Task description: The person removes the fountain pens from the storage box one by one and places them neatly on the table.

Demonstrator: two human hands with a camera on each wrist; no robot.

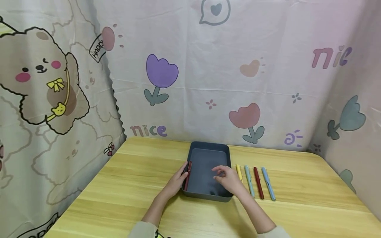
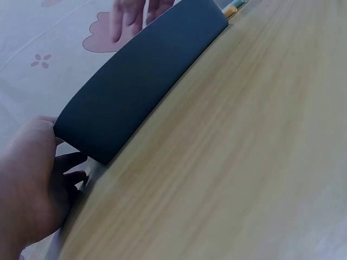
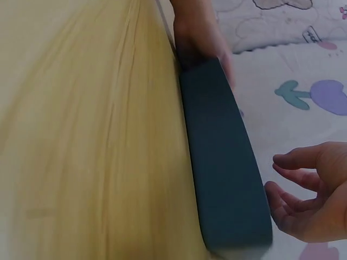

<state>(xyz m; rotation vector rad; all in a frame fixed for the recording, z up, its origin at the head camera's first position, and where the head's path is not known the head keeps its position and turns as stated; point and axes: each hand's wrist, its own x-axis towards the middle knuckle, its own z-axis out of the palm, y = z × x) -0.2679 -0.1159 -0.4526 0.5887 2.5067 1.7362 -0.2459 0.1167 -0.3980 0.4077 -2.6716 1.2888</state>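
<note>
A dark grey rectangular tray (image 1: 208, 197) sits on the table. My left hand (image 1: 176, 181) grips its left wall, thumb over the rim and the other fingers outside, as the left wrist view shows with the hand (image 2: 32, 179) at the tray's corner. Along the inside of that wall lies a dark red pen (image 1: 188, 181), partly covered by the thumb. My right hand (image 1: 229, 180) hovers over the tray's right side, fingers loosely bent with nothing between them. In the right wrist view this hand (image 3: 314, 195) appears beside the tray's wall (image 3: 227, 168).
Right of the tray, several capped pens lie side by side: a yellow pen (image 1: 239, 172), a mint green pen (image 1: 249, 181), another dark red pen (image 1: 258, 183) and a light blue pen (image 1: 268, 183). A printed cloth (image 1: 196, 112) hangs behind the wooden table (image 1: 143, 162).
</note>
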